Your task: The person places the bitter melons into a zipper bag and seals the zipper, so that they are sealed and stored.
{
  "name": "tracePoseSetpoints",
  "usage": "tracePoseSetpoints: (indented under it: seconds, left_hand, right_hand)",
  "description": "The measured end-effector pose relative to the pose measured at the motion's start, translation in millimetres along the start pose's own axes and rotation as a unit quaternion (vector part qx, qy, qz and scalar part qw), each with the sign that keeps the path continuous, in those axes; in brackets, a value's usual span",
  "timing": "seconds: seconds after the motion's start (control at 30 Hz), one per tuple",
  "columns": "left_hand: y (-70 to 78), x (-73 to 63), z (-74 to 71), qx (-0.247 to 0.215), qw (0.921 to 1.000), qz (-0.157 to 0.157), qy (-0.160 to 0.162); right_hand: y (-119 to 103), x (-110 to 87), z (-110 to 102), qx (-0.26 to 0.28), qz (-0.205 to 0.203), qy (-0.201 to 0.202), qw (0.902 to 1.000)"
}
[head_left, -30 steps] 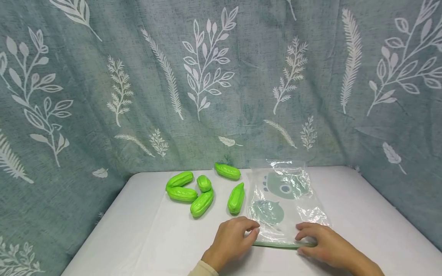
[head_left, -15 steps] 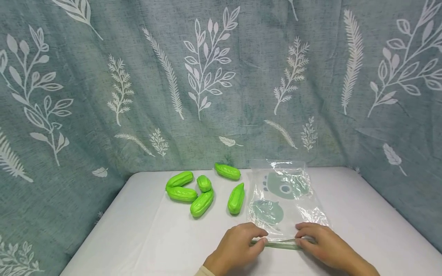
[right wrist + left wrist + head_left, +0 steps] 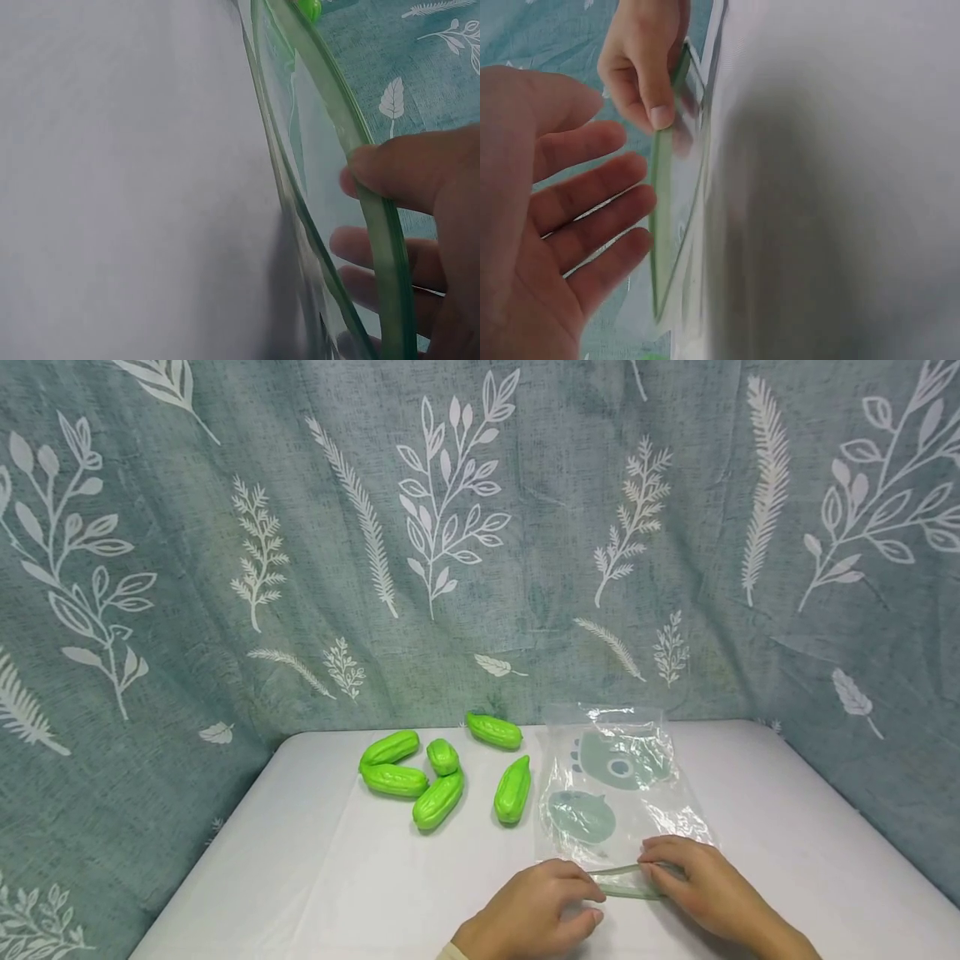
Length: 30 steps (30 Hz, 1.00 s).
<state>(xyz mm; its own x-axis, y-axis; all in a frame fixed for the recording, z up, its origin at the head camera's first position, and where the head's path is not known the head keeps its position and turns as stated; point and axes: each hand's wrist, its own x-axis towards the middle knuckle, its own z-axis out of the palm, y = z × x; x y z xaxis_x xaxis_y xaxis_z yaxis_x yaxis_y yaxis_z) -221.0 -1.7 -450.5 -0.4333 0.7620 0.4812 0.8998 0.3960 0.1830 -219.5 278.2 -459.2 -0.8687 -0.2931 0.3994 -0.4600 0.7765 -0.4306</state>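
The person's bare left grip has its fingers loosely bent and slightly parted; the bare right grip pinches, its thumb opposite the curved fingers.

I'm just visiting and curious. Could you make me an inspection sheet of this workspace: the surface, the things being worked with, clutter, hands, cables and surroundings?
Surface: plain white tabletop; its near edge is out of view.
Job's things: clear plastic bag with pale green printed shapes, lying down, its mouth parted at the near end along a green plastic strip.
Clutter: nothing seen beyond six bright green, ridged, elongated pieces, loose, left of the bag.
Hands: right hand pinches the strip; left hand is open beside the mouth, contact unclear.
Cables: nothing seen.
Surroundings: grey-green cloth with white leaf prints behind and at both sides.
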Motion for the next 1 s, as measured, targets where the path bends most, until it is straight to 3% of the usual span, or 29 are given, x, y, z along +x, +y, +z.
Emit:
tracePoseSetpoints:
  seconds: [0.2, 0.47, 1.0]
  left_hand:
    - [0.5, -1.1, 3.9, 0.011, 0.9994, 0.007, -0.031]
    - [-2.3, -1.0, 7.5, 0.052, 0.9975, 0.02, -0.044]
    - [-5.1, -2.7, 12.8, 0.024, 0.9938, -0.065, -0.087]
  right_hand:
    - [-2.9, 0.6, 2.6, -0.011, 0.0, 0.022, 0.9997]
    - [-5.4, 1.9, 3.1, -0.007, -0.003, 0.04, 0.9992]
    - [-6.4, 5.7, 7.4, -0.044, -0.066, 0.111, 0.9906]
